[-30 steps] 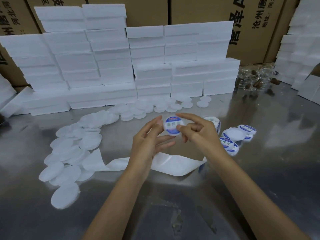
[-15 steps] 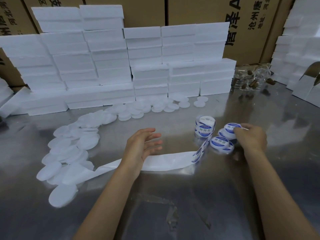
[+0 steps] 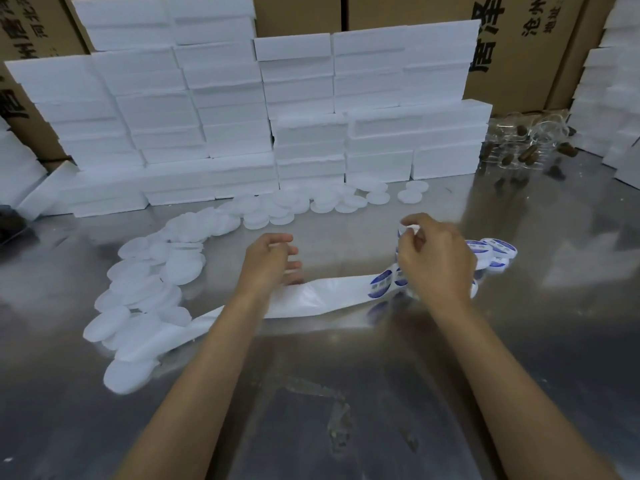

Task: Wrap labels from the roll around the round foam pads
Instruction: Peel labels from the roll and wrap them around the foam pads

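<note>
My right hand [image 3: 437,263] is over the label roll [image 3: 408,233] and hides most of it. Its thumb and forefinger pinch the roll's top edge. From the roll a white backing strip [image 3: 329,296] runs left across the steel table, with a blue round label [image 3: 380,287] on it near the hand. My left hand [image 3: 273,259] hovers over the strip with loosely curled fingers and holds nothing. Several labelled pads [image 3: 493,249] lie just right of my right hand. A pile of plain round foam pads [image 3: 156,282] curves along the left.
White foam blocks [image 3: 242,116] are stacked along the back, with more round pads [image 3: 325,202] at their foot. Brown cardboard boxes [image 3: 526,46] stand behind. A clear bag of small brown parts [image 3: 526,147] lies back right. More foam blocks [image 3: 616,98] rise at the right edge.
My right hand set the labelled pad down with the others at the right, then came back left onto the roll. My left hand let go of the pad and dropped toward the strip.
</note>
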A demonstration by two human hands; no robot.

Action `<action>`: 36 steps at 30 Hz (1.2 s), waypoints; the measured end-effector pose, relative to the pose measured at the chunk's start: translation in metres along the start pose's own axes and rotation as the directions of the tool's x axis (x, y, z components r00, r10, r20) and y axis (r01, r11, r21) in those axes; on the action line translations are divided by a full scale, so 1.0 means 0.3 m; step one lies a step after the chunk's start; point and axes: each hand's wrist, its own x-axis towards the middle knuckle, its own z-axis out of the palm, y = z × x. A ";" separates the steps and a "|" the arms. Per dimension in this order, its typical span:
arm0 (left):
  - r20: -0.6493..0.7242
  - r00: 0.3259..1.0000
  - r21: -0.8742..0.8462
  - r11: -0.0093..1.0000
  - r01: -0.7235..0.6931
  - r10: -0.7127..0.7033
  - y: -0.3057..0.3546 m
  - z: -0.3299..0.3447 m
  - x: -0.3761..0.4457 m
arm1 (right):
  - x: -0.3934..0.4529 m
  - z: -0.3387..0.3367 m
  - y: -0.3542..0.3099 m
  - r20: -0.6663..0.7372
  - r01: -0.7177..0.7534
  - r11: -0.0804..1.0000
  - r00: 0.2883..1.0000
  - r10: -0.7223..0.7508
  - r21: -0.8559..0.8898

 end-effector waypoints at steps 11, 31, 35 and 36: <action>0.130 0.938 0.869 0.418 -0.264 0.321 0.001 0.043 0.410 | -0.018 0.035 -0.029 0.019 0.159 0.983 0.987 -0.161 0.091; 0.338 0.937 -0.094 0.994 -0.059 0.087 0.128 0.034 0.071 | -0.041 0.024 -0.088 0.271 0.034 0.907 0.949 -0.161 0.420; 0.441 0.892 -0.312 0.949 0.049 0.099 0.129 0.012 -0.070 | -0.057 0.012 -0.133 0.275 0.014 0.866 0.946 -0.174 0.501; 0.439 0.892 -0.339 0.940 0.050 0.110 0.125 0.010 -0.093 | -0.060 0.007 -0.138 0.272 0.026 0.860 0.943 -0.190 0.510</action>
